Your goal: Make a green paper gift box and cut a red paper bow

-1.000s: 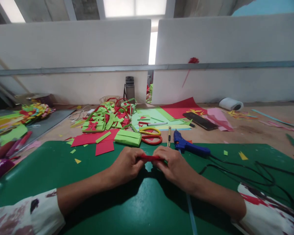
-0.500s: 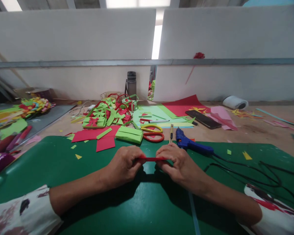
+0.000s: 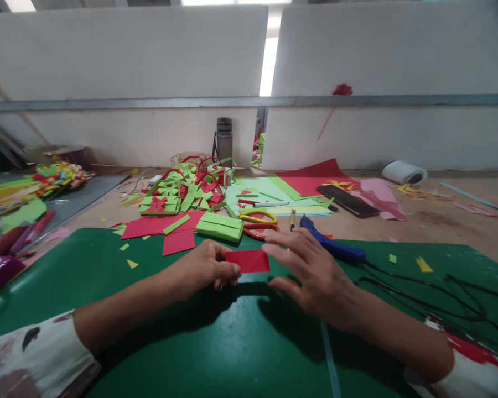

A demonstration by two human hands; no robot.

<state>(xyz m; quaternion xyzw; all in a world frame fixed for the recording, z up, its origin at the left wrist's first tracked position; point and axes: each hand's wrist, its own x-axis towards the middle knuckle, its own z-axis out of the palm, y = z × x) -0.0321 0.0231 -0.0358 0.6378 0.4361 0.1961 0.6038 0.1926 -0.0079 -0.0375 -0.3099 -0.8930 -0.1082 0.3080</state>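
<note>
A small red paper rectangle (image 3: pixel 250 261) is pinched at its left end by my left hand (image 3: pixel 209 265), held just above the green mat (image 3: pixel 216 354). Its flat face is turned toward me. My right hand (image 3: pixel 307 271) is at the paper's right end with fingers spread; whether a fingertip touches the edge I cannot tell. Beyond the hands lie a folded green paper packet (image 3: pixel 219 226), scissors (image 3: pixel 260 225) with yellow and red handles, a utility knife (image 3: pixel 292 220) and a blue glue gun (image 3: pixel 336 246), partly hidden behind my right hand.
A pile of green and red paper pieces (image 3: pixel 186 193) stands at the back, near a grey bottle (image 3: pixel 224 142). A phone (image 3: pixel 347 201) rests beside pink paper (image 3: pixel 382 193). The black cord (image 3: pixel 423 298) loops over the mat's right side. Red sheets (image 3: pixel 178 242) lie left of the packet.
The red paper has turned from edge-on to showing its flat face. My right hand has released its pinch and spread its fingers; my left hand keeps hold.
</note>
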